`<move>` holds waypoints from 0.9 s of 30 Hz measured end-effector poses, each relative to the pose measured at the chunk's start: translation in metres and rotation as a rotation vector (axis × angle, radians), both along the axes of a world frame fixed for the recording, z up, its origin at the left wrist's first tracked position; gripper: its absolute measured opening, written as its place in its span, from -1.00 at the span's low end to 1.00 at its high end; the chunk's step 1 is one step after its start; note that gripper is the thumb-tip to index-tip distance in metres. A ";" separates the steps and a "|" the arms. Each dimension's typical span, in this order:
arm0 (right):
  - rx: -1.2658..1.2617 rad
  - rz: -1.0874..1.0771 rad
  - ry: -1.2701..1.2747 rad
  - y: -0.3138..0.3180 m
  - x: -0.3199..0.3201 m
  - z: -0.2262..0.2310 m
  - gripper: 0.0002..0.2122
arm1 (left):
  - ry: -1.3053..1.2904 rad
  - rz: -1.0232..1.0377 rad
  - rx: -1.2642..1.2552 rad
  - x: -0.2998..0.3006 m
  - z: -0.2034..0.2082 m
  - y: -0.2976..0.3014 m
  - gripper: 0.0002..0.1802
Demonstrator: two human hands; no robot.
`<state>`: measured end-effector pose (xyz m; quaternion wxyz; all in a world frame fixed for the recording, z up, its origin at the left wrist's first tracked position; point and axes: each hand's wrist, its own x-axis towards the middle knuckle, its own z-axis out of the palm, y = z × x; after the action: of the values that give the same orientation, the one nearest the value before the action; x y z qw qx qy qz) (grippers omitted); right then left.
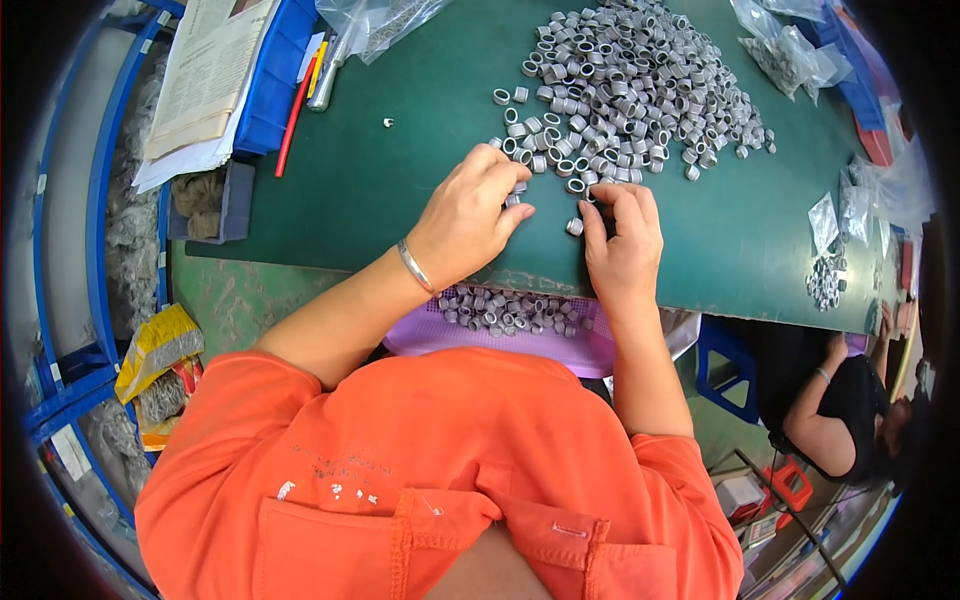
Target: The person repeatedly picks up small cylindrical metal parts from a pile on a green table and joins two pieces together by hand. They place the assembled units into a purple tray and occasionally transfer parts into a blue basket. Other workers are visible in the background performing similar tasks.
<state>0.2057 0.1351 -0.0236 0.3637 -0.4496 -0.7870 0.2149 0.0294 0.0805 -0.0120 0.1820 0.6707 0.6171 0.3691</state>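
Observation:
A large heap of short grey metal rings (640,90) spreads over the green tabletop (400,150). At its near left edge my left hand (465,215), with a silver bangle on the wrist, curls its thumb and fingers round a few metal rings (515,192). To the right, my right hand (627,235) pinches a ring at the near edge of the heap, partly hidden by the fingertips. One loose ring (574,227) lies beside the right thumb. Below the table edge, a purple basket (420,335) at my lap holds many more rings.
Left on the table are a blue bin (275,80) with papers, a red pen (291,125) and a grey tray (238,200). Plastic bags (790,60) and a small ring pile (826,280) lie at the right. Another person (830,420) sits there, near a blue stool (725,365).

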 end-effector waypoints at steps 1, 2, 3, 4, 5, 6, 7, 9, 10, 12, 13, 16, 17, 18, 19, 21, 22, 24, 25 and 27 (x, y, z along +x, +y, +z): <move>0.013 -0.003 0.007 0.000 0.000 -0.001 -0.86 | -0.006 -0.004 -0.009 0.000 0.001 0.000 -0.66; 0.015 -0.003 0.007 0.001 0.001 -0.001 -0.86 | -0.006 -0.004 -0.008 0.000 0.002 0.000 -0.66; 0.029 0.013 0.021 0.000 0.002 -0.002 -0.87 | -0.053 0.022 -0.010 0.001 0.003 -0.001 -0.66; 0.046 0.029 0.034 0.001 0.003 -0.001 -0.88 | -0.099 0.046 -0.010 0.001 0.005 0.000 -0.66; 0.049 0.027 0.034 -0.001 0.004 0.000 -0.88 | -0.099 0.044 -0.007 0.002 0.008 0.000 -0.66; -0.088 0.020 0.148 -0.004 0.005 0.003 -0.89 | -0.103 0.053 0.039 0.004 0.011 -0.001 -0.68; -0.225 0.014 0.262 -0.006 0.006 0.005 -0.90 | -0.106 0.064 0.085 0.006 0.013 -0.001 -0.70; -0.130 0.037 0.193 -0.005 0.010 0.005 -0.90 | -0.119 0.024 0.109 0.009 0.010 0.000 -0.71; -0.042 0.061 0.122 -0.003 0.013 0.005 -0.91 | -0.132 -0.013 0.128 0.011 0.008 0.001 -0.73; 0.025 0.104 0.089 0.002 0.013 0.005 -0.89 | -0.131 -0.021 0.168 0.015 0.008 0.005 -0.75; 0.068 0.048 0.070 0.005 0.011 0.004 -0.88 | -0.137 -0.042 0.158 0.017 0.008 0.005 -0.75; 0.121 -0.029 0.012 0.015 0.008 0.001 -0.84 | -0.154 -0.060 0.161 0.021 0.009 0.006 -0.75; 0.156 -0.017 -0.031 0.017 0.008 0.001 -0.84 | -0.136 -0.070 0.181 0.021 0.007 0.006 -0.75; 0.190 -0.005 -0.074 0.018 0.009 0.002 -0.84 | -0.117 -0.080 0.201 0.021 0.006 0.006 -0.75; 0.188 0.001 -0.085 0.016 0.011 0.003 -0.83 | -0.115 -0.078 0.199 0.020 0.007 0.005 -0.75; 0.163 0.021 0.004 0.013 0.014 0.000 -0.83 | -0.165 -0.053 0.161 0.017 0.010 0.000 -0.77; 0.137 0.038 0.089 0.009 0.016 -0.001 -0.83 | -0.165 -0.053 0.157 0.018 0.013 -0.002 -0.77; 0.023 0.080 0.129 -0.003 0.017 0.004 -0.80 | -0.281 -0.036 -0.003 0.018 0.017 -0.006 -0.80; -0.201 0.122 0.393 -0.010 0.014 0.004 -0.78 | -0.282 -0.037 -0.008 0.021 0.017 -0.007 -0.80; -0.424 0.226 0.702 -0.019 0.013 0.004 -0.71 | -0.495 -0.048 -0.051 0.026 0.017 -0.006 -0.84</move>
<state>0.2184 0.1162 -0.0198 0.4833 -0.3251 -0.5979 0.5507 0.0555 0.0745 0.0049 0.3533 0.5694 0.5469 0.5019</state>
